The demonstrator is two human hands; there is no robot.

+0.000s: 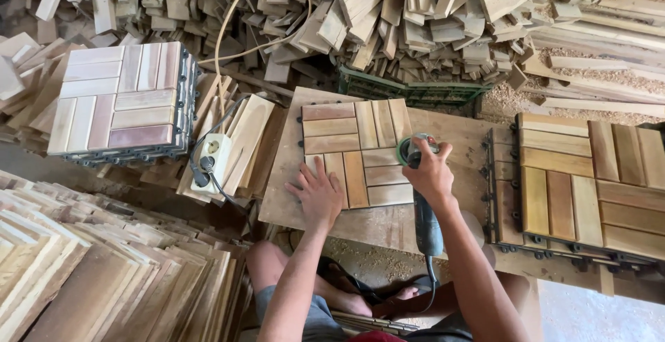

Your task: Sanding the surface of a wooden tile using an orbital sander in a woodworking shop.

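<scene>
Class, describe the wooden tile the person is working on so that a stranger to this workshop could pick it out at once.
Start at the plywood board in the middle. On it lies one wooden slat tile, with the left hand flat on its near corner and the right hand pressing a sander at its right edge. Unlike the stacked tiles at left and right, it lies alone.

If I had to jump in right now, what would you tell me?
Left hand: open, pressed flat on the wooden tile, holding it on the work board.
Right hand: shut on the power sander, which sits at the tile's right edge.
Finished-looking tiles are stacked at left and right.
How much of this tile is sanded cannot be told.
Mind the cord to the power strip.
</scene>
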